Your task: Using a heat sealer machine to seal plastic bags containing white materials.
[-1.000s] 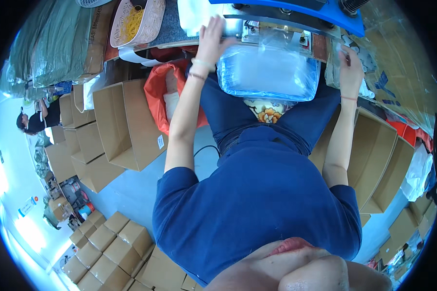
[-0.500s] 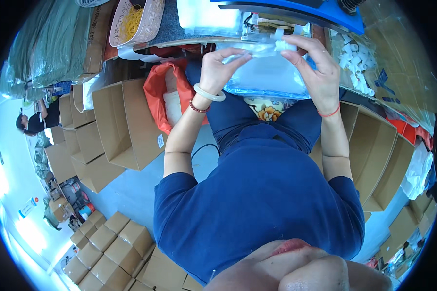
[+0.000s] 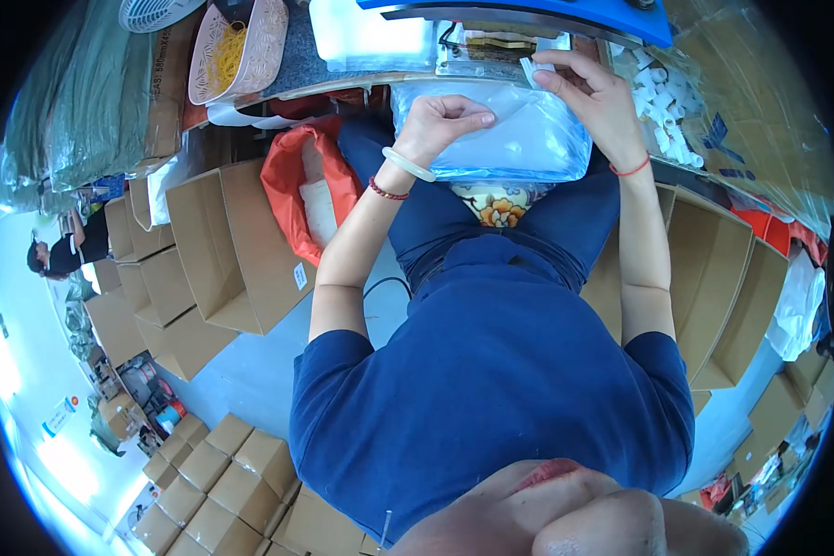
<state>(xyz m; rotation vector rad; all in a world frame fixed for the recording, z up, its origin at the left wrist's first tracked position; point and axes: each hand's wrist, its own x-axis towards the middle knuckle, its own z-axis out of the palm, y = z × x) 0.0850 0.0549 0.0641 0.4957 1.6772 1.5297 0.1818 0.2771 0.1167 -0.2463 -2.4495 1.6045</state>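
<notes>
A clear plastic bag (image 3: 528, 139) of pale contents rests on my lap below the edge of a work table. My left hand (image 3: 440, 119) pinches the bag's film at its upper left, fingers closed on it. My right hand (image 3: 593, 93) holds the bag's top right corner up by a blue machine (image 3: 528, 11) on the table. A pale bangle and a red cord are on my left wrist, a red cord on my right.
Open cardboard boxes (image 3: 222, 246) stand at my left and more at my right (image 3: 713, 278). A red sack (image 3: 306, 190) sits by my left knee. A pink basket of yellow bands (image 3: 236, 46) is on the table. Another person (image 3: 60, 255) works far left.
My hands came in from the bag's outer sides to its top. The left hand now pinches the film and the right hand lifts the top corner toward the blue machine.
</notes>
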